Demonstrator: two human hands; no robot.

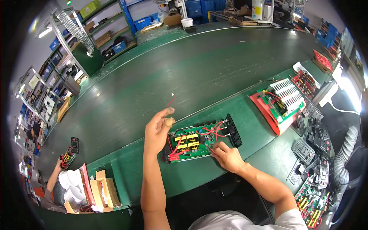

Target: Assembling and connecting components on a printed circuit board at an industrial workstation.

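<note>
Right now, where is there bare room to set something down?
Free: the dark belt beyond the left hand and red wire; the green bench between the circuit board and red sheet; also between left forearm and cardboard box. Crowded: far right, where dark panels lie jumbled.

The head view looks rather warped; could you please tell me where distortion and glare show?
Head view: the far edge of the dark work surface bows, corners black; head view, right: lamp blown white; head view, centre: circuit board fairly sharp.
</note>
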